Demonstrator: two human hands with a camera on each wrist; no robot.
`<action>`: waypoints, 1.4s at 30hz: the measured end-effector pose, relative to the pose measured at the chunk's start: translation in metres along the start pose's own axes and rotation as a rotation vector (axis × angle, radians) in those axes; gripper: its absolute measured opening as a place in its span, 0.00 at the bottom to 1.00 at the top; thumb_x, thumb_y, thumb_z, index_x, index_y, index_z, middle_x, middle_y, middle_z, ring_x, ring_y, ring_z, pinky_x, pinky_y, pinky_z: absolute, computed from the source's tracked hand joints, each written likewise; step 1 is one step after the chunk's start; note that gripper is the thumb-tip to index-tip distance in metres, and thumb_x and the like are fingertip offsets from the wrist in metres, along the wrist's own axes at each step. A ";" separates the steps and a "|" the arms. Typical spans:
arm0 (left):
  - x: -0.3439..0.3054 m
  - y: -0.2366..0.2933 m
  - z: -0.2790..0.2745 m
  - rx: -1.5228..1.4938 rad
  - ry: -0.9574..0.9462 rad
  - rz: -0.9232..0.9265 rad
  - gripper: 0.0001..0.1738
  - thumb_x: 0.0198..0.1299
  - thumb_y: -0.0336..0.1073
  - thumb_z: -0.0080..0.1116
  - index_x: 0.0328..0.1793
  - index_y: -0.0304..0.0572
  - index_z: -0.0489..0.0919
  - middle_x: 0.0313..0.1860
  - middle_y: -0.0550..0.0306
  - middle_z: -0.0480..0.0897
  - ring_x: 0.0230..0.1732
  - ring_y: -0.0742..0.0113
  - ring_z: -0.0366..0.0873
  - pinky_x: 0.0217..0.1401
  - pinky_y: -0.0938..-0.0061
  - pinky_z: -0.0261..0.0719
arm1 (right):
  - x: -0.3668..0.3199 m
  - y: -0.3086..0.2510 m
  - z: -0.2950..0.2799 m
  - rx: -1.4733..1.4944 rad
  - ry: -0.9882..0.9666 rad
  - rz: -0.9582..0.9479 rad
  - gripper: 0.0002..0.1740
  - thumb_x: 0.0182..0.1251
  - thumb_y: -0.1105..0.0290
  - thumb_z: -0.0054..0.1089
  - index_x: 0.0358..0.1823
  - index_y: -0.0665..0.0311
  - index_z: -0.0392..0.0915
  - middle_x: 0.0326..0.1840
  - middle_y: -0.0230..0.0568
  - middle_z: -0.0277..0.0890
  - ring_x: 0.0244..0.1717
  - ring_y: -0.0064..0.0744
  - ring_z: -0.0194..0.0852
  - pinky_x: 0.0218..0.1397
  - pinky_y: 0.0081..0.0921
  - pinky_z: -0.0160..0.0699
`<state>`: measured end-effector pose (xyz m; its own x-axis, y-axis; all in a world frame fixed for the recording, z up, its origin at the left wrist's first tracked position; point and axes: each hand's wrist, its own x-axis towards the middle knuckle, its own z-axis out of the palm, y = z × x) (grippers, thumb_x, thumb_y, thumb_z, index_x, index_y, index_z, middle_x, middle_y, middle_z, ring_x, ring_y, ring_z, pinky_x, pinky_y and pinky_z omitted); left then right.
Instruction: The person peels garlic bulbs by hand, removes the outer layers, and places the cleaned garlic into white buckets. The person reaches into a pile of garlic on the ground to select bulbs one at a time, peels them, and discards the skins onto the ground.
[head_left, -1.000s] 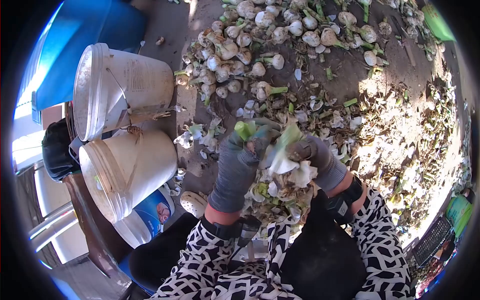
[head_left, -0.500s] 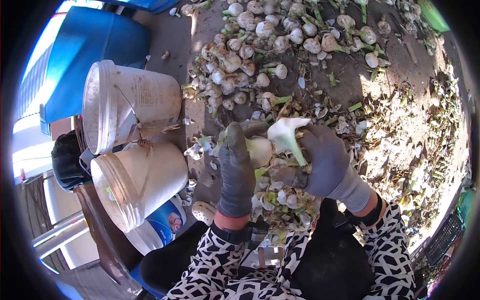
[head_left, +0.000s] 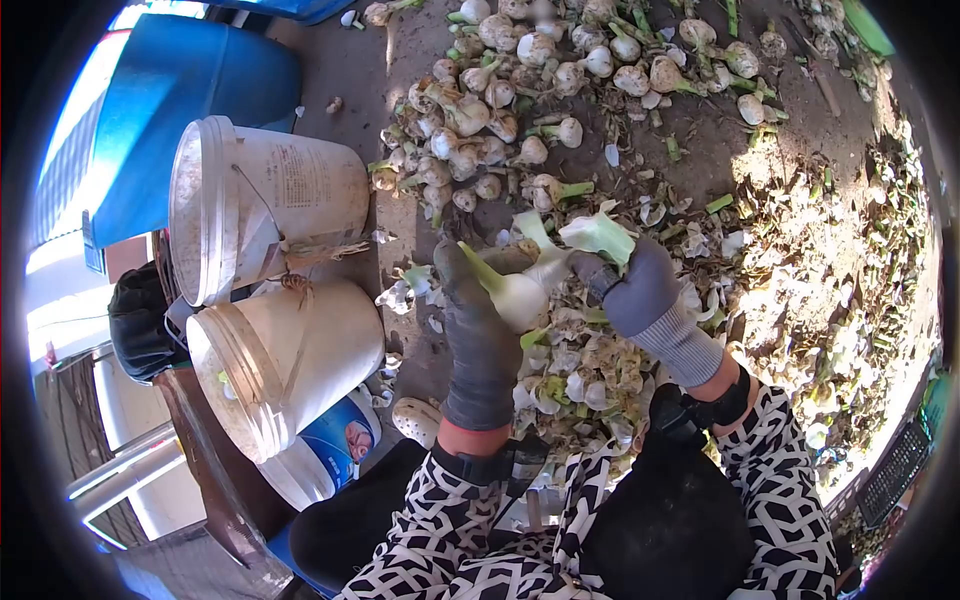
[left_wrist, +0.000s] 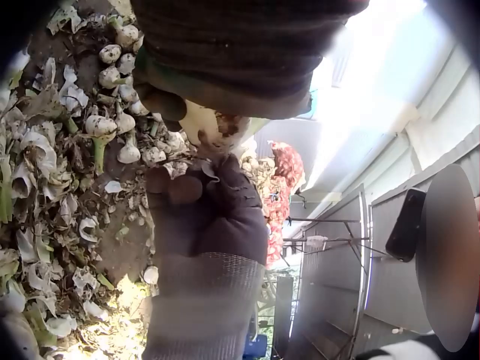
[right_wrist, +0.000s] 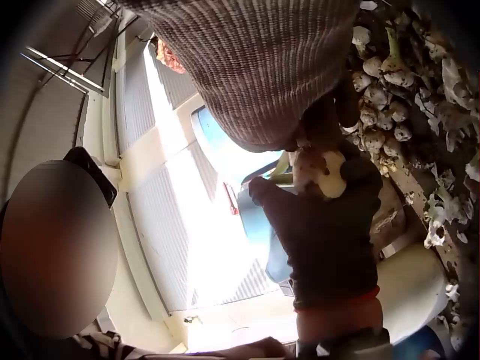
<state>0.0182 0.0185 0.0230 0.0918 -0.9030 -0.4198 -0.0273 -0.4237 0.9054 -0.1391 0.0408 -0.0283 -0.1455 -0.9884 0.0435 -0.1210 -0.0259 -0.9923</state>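
Observation:
A pale garlic bulb (head_left: 522, 300) with a green stalk lies in the left hand (head_left: 478, 335), whose gloved fingers curl round its far side. The gloved right hand (head_left: 640, 295) pinches peeled-back white and green skin (head_left: 600, 237) at the bulb's right. In the left wrist view the bulb (left_wrist: 214, 127) sits between both hands, with brown roots or dirt on it. The right wrist view shows the bulb (right_wrist: 321, 174) held by the left hand (right_wrist: 326, 232), with the right hand's cuff above it.
Many unpeeled bulbs (head_left: 465, 115) lie on the ground beyond the hands. Loose skins and cut stalks (head_left: 800, 300) spread to the right. Two white buckets (head_left: 290, 195) and a blue container (head_left: 190, 110) stand at the left. More skins are heaped below the hands.
The hands have drawn apart from their earlier position, and the bulb shows whiter. The right hand has turned and pulled a strip of skin outward to the right.

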 end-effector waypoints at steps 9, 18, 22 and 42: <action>0.009 0.004 -0.005 0.076 -0.362 0.172 0.24 0.69 0.48 0.55 0.56 0.32 0.78 0.50 0.49 0.83 0.50 0.67 0.80 0.54 0.72 0.78 | -0.003 0.011 -0.007 -0.501 0.064 0.002 0.16 0.63 0.60 0.63 0.40 0.65 0.74 0.25 0.49 0.77 0.26 0.51 0.78 0.27 0.40 0.75; 0.026 0.011 -0.022 -0.681 -0.500 0.138 0.35 0.67 0.47 0.48 0.77 0.38 0.61 0.74 0.42 0.67 0.77 0.44 0.59 0.80 0.44 0.48 | -0.058 0.034 -0.004 -0.755 -0.946 0.090 0.11 0.56 0.65 0.60 0.40 0.60 0.75 0.33 0.50 0.79 0.35 0.56 0.81 0.35 0.45 0.78; 0.039 0.009 -0.041 -0.946 -0.247 -0.021 0.25 0.67 0.46 0.52 0.69 0.52 0.71 0.69 0.50 0.73 0.72 0.47 0.66 0.71 0.37 0.63 | -0.059 0.042 -0.045 -0.676 -0.918 0.115 0.15 0.50 0.66 0.62 0.41 0.56 0.76 0.31 0.47 0.79 0.36 0.55 0.81 0.37 0.44 0.78; 0.032 0.004 -0.095 -0.072 -0.070 0.229 0.30 0.66 0.43 0.60 0.71 0.41 0.69 0.56 0.51 0.80 0.53 0.61 0.80 0.61 0.64 0.76 | 0.096 0.127 0.020 -1.250 -0.306 -0.173 0.13 0.58 0.66 0.59 0.47 0.52 0.77 0.50 0.37 0.77 0.53 0.43 0.76 0.59 0.48 0.67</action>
<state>0.1155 -0.0053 0.0188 0.0222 -0.9787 -0.2043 0.0318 -0.2036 0.9785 -0.1490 -0.0601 -0.1521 0.1727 -0.9844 -0.0332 -0.9681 -0.1634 -0.1898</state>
